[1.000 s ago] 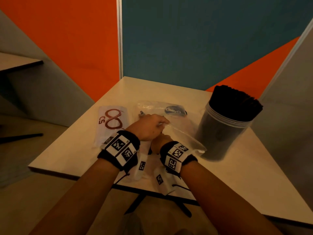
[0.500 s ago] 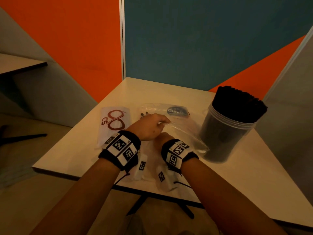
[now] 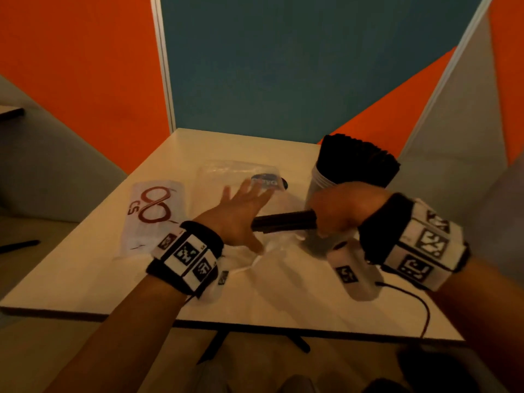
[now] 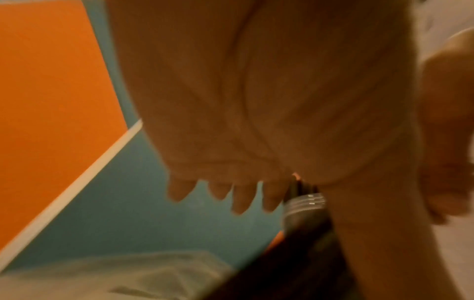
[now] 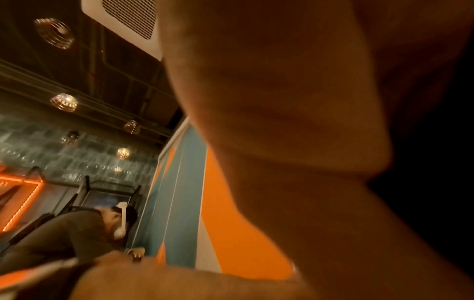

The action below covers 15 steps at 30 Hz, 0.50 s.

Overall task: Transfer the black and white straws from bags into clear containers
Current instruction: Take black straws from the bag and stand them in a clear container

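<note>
My right hand (image 3: 337, 211) grips a bundle of black straws (image 3: 283, 221) that lies roughly level above the table, its free end pointing left. My left hand (image 3: 241, 214) is open with fingers spread, its palm against that free end, over a clear plastic bag (image 3: 235, 173) lying flat. Behind my right hand stands a clear container (image 3: 320, 181) packed with upright black straws (image 3: 358, 158). In the left wrist view the open palm (image 4: 269, 91) fills the frame, with the container rim (image 4: 305, 201) beyond the fingertips. The right wrist view shows only my hand (image 5: 295, 142) up close.
A flat bag printed with a red "CS 8" logo (image 3: 154, 208) lies at the left of the pale table (image 3: 283, 302). Orange and teal partition walls close off the back. A black cable (image 3: 419, 304) trails off the table's right front edge.
Both hands were together at the clear bag's mouth. Now my right hand has pulled away to the right holding black straws, and my left hand has let go and opened against their end.
</note>
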Each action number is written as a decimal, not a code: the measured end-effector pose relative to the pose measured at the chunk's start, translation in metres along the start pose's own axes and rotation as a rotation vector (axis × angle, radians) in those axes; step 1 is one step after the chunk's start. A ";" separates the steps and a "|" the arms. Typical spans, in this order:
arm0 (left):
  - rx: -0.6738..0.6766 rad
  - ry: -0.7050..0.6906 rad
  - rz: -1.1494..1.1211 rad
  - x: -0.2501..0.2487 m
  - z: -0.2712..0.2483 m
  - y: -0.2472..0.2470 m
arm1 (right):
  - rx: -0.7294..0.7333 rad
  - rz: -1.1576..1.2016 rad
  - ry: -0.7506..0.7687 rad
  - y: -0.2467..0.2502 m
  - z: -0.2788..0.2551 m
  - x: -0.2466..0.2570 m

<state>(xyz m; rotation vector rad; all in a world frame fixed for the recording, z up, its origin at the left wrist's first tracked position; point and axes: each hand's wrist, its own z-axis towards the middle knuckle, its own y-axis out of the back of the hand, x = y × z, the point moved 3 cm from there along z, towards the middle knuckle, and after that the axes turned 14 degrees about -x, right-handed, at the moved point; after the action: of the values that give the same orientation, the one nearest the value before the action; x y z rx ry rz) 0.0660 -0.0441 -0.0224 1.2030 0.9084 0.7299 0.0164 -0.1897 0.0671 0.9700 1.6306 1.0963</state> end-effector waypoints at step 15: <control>-0.596 0.048 -1.303 -0.083 0.007 0.006 | -0.582 1.460 0.037 -0.009 -0.013 -0.024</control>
<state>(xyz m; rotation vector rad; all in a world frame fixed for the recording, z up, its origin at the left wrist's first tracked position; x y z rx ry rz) 0.0334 -0.1171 0.0005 -0.0602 1.1624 -0.0714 0.0099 -0.2178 0.0675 1.7094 0.2915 2.3185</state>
